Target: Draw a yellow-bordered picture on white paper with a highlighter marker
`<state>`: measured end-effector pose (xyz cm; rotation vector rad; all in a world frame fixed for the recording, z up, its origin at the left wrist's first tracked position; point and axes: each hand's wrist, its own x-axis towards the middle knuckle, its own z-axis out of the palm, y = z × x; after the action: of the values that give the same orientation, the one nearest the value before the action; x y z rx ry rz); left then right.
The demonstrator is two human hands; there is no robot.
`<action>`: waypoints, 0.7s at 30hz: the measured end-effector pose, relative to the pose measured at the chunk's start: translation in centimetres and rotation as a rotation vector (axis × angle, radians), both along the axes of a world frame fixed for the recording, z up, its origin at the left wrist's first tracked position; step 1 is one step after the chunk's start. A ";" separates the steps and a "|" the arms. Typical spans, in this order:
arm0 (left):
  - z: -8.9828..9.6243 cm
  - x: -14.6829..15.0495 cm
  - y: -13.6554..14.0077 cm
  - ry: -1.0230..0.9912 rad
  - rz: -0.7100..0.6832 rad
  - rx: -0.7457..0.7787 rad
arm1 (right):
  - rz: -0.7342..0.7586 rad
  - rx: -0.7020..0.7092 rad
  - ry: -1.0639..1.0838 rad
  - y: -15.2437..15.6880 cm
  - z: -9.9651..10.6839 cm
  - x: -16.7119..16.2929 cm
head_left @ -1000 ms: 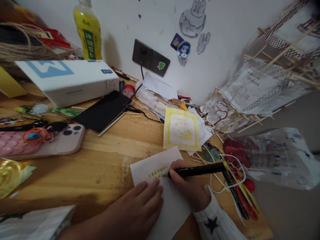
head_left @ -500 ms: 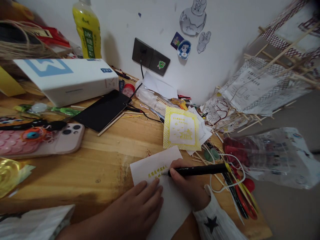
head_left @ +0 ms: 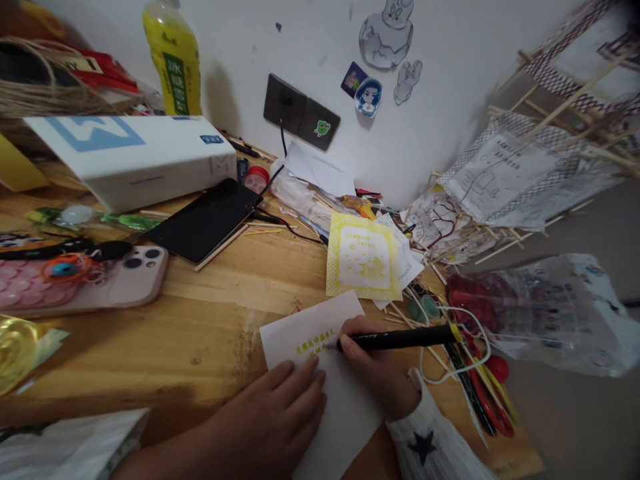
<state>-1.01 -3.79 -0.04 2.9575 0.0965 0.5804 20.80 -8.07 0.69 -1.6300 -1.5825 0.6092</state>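
A sheet of white paper (head_left: 345,407) lies on the wooden table, with short rows of yellow handwritten characters near its top. My right hand (head_left: 373,363) grips a black marker (head_left: 400,339) with a yellow end, its tip at the second row of writing. Flat across the paper's left edge rests my left hand (head_left: 280,413), fingers stretched out. Just beyond the sheet is a square paper card (head_left: 364,259) with a yellow patterned border and a yellow drawing; other white paper shows beneath it.
To the left lie a phone in a pink case (head_left: 135,277), a black tablet (head_left: 205,220) and a white box (head_left: 165,167). Thin sticks, scissors (head_left: 493,407) and a clear plastic bag (head_left: 560,313) crowd the right. A stick-and-paper frame (head_left: 505,173) stands behind. A yellow drink bottle (head_left: 175,60) is at the back.
The marker tip has stayed around the second row of characters, with hardly any visible shift. My left hand remains in place on the paper.
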 end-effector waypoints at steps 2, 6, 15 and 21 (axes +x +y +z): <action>0.1 -0.1 0.0 0.008 -0.007 -0.003 | 0.002 -0.004 -0.003 0.0 0.0 0.0; 0.3 -0.1 0.0 0.008 -0.006 -0.003 | 0.005 -0.003 -0.006 -0.1 0.1 0.0; 0.2 -0.1 0.0 0.020 -0.016 -0.015 | -0.041 0.003 -0.051 -0.1 0.4 -0.2; 0.3 -0.2 0.0 0.024 -0.030 -0.033 | -0.062 0.055 -0.004 0.3 0.9 -0.2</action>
<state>-1.19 -3.78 0.24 2.9293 0.0637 0.5346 20.64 -7.81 1.59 -1.6345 -1.5323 0.5255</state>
